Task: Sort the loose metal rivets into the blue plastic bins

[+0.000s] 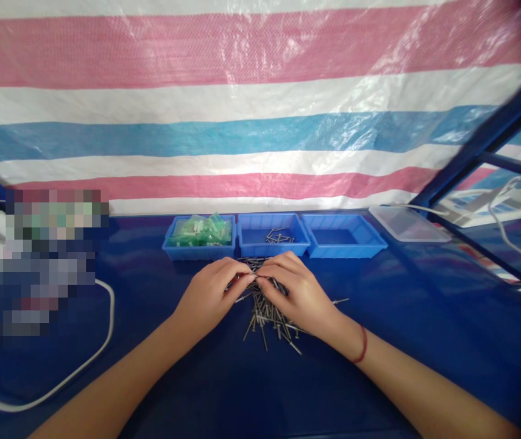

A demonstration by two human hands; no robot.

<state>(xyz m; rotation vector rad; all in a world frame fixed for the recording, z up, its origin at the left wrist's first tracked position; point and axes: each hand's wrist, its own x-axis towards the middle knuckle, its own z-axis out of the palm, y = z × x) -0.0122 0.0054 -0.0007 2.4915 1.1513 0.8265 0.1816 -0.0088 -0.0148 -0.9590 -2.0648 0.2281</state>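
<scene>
A loose pile of thin metal pins (267, 317) lies on the blue table (223, 384) in front of me. My left hand (212, 292) and my right hand (294, 289) rest on top of the pile, fingertips meeting in the middle. Both hands are closed in a pinch on pins from the pile. Behind the pile stand three blue trays in a row: the left tray (199, 235) holds green plastic pieces, the middle tray (273, 235) holds a few metal pins, and the right tray (345, 235) looks empty.
A clear plastic lid or box (409, 222) sits at the back right. A white cable (81, 366) loops across the table on the left. A striped tarp (242, 122) hangs behind. A dark blue frame bar (479, 149) slants at the right.
</scene>
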